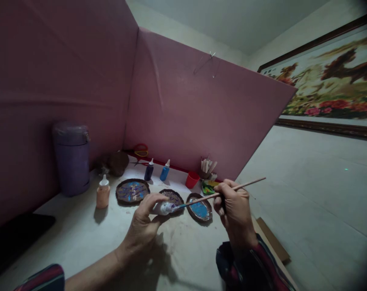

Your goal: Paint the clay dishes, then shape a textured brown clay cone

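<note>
Tilted on its side, a small whitish bottle (162,208) is in my left hand (145,218), its open mouth facing right. My right hand (233,206) grips a long thin paintbrush (201,199), whose bluish tip is at the bottle's mouth. Behind the bottle lies a dark-rimmed clay dish (175,197), partly hidden. Beneath the brush, to the right, is another dish with blue paint (200,209). A larger dish streaked blue and purple (132,191) lies left of my left hand.
An orange paint bottle (102,194) and a purple canister (71,161) stand left. Dark (148,170) and blue (164,171) bottles, scissors (141,150), a red cup (192,179) and a tool holder (206,171) are at the back, before pink panels (201,109).
</note>
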A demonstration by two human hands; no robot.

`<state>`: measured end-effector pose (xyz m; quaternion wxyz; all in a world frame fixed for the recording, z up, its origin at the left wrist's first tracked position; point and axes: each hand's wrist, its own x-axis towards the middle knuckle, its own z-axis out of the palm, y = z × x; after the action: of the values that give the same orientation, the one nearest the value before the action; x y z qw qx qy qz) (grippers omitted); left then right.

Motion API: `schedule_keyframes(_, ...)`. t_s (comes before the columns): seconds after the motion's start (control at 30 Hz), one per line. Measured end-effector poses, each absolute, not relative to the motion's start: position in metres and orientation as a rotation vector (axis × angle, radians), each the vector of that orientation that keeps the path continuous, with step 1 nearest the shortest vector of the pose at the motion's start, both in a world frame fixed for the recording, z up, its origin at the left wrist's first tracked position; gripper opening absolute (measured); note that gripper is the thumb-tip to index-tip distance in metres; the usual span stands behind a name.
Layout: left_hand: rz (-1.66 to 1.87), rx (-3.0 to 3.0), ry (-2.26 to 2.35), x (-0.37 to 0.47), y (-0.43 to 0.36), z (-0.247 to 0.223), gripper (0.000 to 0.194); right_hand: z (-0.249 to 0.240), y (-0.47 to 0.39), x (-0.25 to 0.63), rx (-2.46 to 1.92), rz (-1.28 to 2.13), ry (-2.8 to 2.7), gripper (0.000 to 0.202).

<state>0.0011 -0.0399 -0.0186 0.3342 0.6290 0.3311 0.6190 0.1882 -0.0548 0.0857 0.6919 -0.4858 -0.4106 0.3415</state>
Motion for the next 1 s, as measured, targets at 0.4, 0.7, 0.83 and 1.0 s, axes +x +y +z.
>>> schedule_keyframes(0.4, 1.491, 1.535, 0.867, 0.0, -0.042, -0.011, 0.027, 0.086, -0.052, 0.193, -1.014, 0.745, -0.871, 0.026)
schedule_keyframes(0.7, 1.315, 1.304, 0.774, 0.003, -0.04, -0.011, 0.032, 0.09, -0.054, 0.195, -0.993, 0.745, -0.867, 0.026)
schedule_keyframes(0.83, 1.295, 1.314, 0.732, 0.002, -0.037, -0.014, 0.034, 0.09, -0.056, 0.196, -1.003, 0.74, -0.878, 0.027)
schedule_keyframes(1.0, 1.27, 1.353, 0.701, 0.001, -0.038, -0.012, 0.034, 0.089, -0.056, 0.195, -1.038, 0.756, -0.909, 0.027)
